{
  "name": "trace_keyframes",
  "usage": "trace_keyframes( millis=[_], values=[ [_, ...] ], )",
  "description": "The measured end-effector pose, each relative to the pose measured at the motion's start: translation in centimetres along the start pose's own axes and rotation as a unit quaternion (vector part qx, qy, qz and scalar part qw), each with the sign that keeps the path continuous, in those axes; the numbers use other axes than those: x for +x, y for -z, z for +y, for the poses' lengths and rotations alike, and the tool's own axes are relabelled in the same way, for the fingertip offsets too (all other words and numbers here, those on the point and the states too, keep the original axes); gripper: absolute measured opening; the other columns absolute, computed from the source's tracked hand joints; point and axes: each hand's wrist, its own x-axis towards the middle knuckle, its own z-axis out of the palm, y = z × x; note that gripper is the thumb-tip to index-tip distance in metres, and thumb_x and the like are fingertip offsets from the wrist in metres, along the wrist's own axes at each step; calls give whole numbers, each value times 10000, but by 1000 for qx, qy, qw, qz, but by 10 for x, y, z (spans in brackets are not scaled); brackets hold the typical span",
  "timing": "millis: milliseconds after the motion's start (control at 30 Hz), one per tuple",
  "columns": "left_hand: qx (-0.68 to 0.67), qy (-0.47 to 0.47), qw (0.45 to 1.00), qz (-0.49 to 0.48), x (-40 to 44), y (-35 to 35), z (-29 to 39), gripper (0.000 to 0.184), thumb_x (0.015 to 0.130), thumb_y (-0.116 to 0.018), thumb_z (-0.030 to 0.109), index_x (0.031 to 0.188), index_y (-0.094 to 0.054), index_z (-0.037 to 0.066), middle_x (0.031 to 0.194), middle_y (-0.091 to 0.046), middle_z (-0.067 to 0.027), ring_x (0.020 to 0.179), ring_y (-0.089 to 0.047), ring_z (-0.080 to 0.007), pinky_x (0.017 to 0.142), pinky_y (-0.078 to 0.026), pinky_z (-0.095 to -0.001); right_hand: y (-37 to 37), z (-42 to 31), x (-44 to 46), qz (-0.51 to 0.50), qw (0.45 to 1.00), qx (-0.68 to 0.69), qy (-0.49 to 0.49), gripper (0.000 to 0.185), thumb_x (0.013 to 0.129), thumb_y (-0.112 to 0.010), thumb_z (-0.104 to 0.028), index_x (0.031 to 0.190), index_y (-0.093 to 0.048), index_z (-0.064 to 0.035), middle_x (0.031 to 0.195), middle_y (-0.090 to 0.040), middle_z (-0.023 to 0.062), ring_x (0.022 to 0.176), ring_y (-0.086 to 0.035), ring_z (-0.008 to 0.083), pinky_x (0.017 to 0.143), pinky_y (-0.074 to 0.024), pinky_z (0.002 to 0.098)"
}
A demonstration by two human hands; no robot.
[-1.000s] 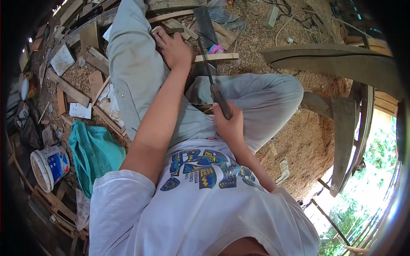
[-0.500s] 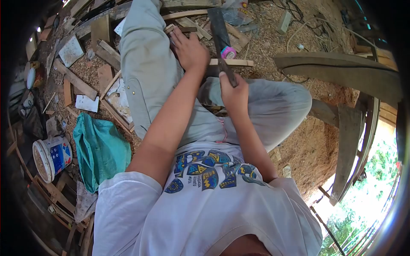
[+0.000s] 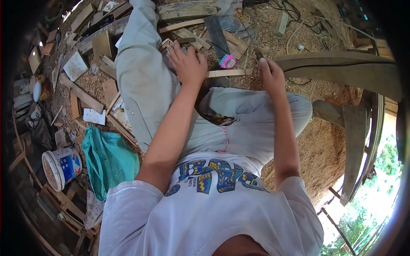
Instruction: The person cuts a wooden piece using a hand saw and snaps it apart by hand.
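My left hand (image 3: 188,66) lies with its fingers spread beside my knee, close to small wood pieces (image 3: 186,41). A pale wood strip (image 3: 230,73) runs out to the right from beside its wrist. My right hand (image 3: 273,77) is raised above my bent leg, closed around a dark brown tool (image 3: 259,53). Only a short end of that tool shows past the thumb; the remainder is hidden or seen end-on. A pink and teal tape measure (image 3: 228,62) sits between the hands, touching a flat dark bar (image 3: 215,36) on the ground.
Wood offcuts and shavings litter the ground. On the left are a green cloth sack (image 3: 109,158) and a white bucket (image 3: 62,168). A large curved plank (image 3: 337,64) stands at the right, with a pale cable (image 3: 292,36) near it. A small wood block (image 3: 281,24) lies farther back.
My right hand has moved right, away from the wood strip, carrying the dark tool, which earlier pointed forward over the dark bar. My left hand's fingers have spread and shifted slightly.
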Motion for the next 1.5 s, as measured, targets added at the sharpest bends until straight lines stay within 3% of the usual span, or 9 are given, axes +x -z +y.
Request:
trace_keyframes(
  millis=[200, 333, 433, 500, 600, 733, 800, 1133, 1500],
  values=[
    [13, -62, 966, -251, -10, 59, 14, 458, 844, -808, 439, 1182, -769, 131, 1734, -236, -260, 1634, -101, -458, 1235, -55, -762, -20, 72, 69, -77, 979, -186, -41, 538, 1020, -588, -517, 1058, -681, 11, 1009, -722, 286, 974, -693, 491, 852, -524, 556],
    [50, -152, 944, -288, -14, 49, 2, 386, 814, -873, 298, 1149, -753, 150, 1725, -286, -209, 1623, -162, -455, 1227, -111, -767, -47, 123, 68, -60, 972, -215, -72, 522, 994, -634, -501, 1081, -680, 12, 1044, -720, 283, 981, -699, 489, 899, -546, 529],
    [14, -224, 947, -229, -13, 44, 7, 321, 874, -827, 282, 1145, -717, 151, 1565, -512, -158, 1533, -364, -429, 1218, -208, -731, -45, 122, 61, -86, 971, -215, -59, 455, 1012, -648, -425, 1105, -689, 19, 1052, -725, 273, 1013, -698, 478, 930, -552, 504],
    [-31, -239, 951, -193, -9, 41, 24, 300, 920, -784, 299, 1160, -687, 147, 1227, -679, -120, 1248, -619, -388, 1087, -447, -607, -23, 88, 54, 71, 995, -47, 43, 371, 1037, -644, -328, 1133, -691, 27, 1077, -724, 252, 1038, -697, 447, 933, -547, 484],
    [-54, -219, 938, -262, -3, 43, 52, 313, 941, -761, 298, 1193, -673, 135, 993, -676, -113, 973, -689, -367, 865, -551, -510, 23, 13, 34, 179, 981, 18, 69, 286, 1021, -664, -246, 1142, -702, 11, 1079, -718, 231, 1028, -693, 424, 923, -542, 476],
    [-118, -293, 924, -217, -2, 46, 78, 314, 951, -749, 301, 1191, -669, 116, 957, -673, -122, 881, -692, -378, 741, -544, -502, 58, -45, 0, 175, 931, -120, 298, 300, 980, -742, -248, 1178, -704, -26, 1093, -721, 201, 998, -697, 394, 880, -539, 444],
    [-137, -324, 906, -236, 3, 54, 91, 325, 949, -751, 297, 1184, -670, 86, 964, -674, -126, 903, -687, -388, 765, -544, -510, 64, -61, -13, 30, 916, -184, 355, 325, 885, -820, -307, 1031, -699, -43, 950, -689, 167, 890, -677, 398, 802, -536, 494],
    [-34, -376, 904, -199, 24, 93, 87, 365, 946, -739, 404, 1014, -665, 53, 890, -682, -139, 871, -703, -358, 739, -547, -477, 51, -41, -14, -22, 891, -266, 368, 376, 926, -758, -435, 934, -672, -70, 803, -673, 120, 768, -691, 350, 672, -550, 478],
    [48, -350, 910, -216, -5, 84, 63, 370, 941, -736, 434, 959, -690, 67, 807, -687, -142, 793, -711, -358, 729, -560, -483, 4, -20, -35, -94, 927, -285, 227, 453, 986, -680, -519, 875, -637, -82, 779, -693, 132, 742, -706, 375, 637, -542, 500]
  ],
)
